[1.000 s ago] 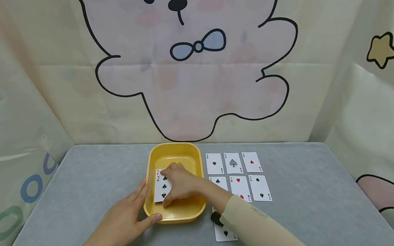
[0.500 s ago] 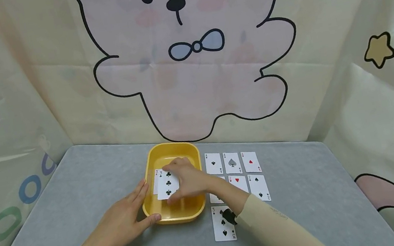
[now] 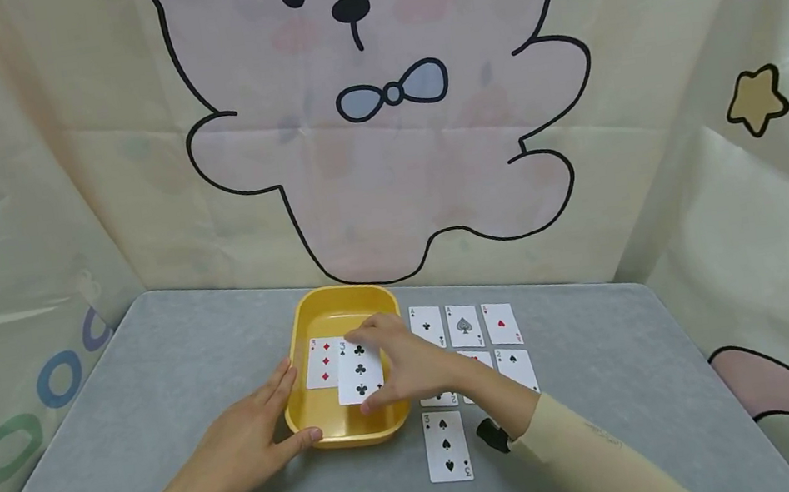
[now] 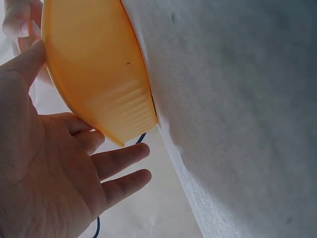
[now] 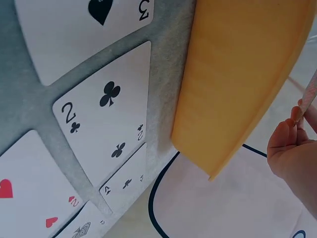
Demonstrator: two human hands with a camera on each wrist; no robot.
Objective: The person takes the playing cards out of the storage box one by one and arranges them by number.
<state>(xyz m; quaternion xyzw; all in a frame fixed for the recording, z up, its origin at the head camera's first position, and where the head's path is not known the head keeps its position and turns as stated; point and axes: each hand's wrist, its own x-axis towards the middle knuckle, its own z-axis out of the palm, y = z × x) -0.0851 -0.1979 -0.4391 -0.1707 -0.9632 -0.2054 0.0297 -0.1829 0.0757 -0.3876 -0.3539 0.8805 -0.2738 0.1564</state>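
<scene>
My right hand [image 3: 415,365] pinches a three of clubs playing card [image 3: 358,379] by its right side, thumb at the near end and fingers at the far end. The card is over the yellow tray [image 3: 346,307]. Left of it inside the tray lies a diamonds card [image 3: 321,365], partly covered. In the right wrist view, the held card [image 5: 311,92] shows edge-on beyond the tray wall. My left hand [image 3: 254,434] rests against the tray's left rim. Its fingers [image 4: 121,161] are spread and fairly straight in the left wrist view, some touching the rim.
Right of the tray, face-up cards lie in rows: a far row of aces, including the ace of hearts [image 3: 501,323], a row of twos, including the two of spades [image 3: 516,368], and one three of spades [image 3: 447,446]. A printed cloth [image 3: 458,161] hangs behind the grey table [image 3: 586,421].
My right hand has slid the three of clubs rightward off the stack, uncovering the diamonds card beneath. The right forearm has shifted right, exposing the three of spades. My left hand has stayed put.
</scene>
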